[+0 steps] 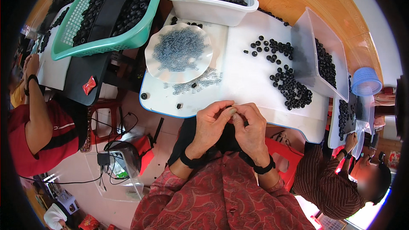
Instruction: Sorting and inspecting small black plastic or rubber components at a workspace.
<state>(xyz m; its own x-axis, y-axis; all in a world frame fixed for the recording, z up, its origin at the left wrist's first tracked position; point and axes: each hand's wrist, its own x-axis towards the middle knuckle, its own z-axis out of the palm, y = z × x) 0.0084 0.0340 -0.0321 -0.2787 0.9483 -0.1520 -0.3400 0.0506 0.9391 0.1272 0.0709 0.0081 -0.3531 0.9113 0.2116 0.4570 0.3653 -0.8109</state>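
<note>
My left hand (214, 122) and my right hand (250, 127) meet over the near edge of the white table (238, 89). Their thumbs and fingertips are pinched together, and whatever small dark piece they hold is mostly hidden. Left of them stands a white wavy-rimmed plate (150, 61) heaped with tiny grey pieces that look like springs, with more scattered below it. Small black parts (179, 106) lie singly near the table's left edge. Right of my hands, many small round black parts (294, 93) are spread in loose groups.
A clear plastic bin (313, 55) lies tipped at right, black parts inside. At the back are a white tub (208, 10) and a green basket (102, 49), both full of black parts; a phone-like black slab (111, 10) rests in the basket. Co-workers sit on both sides.
</note>
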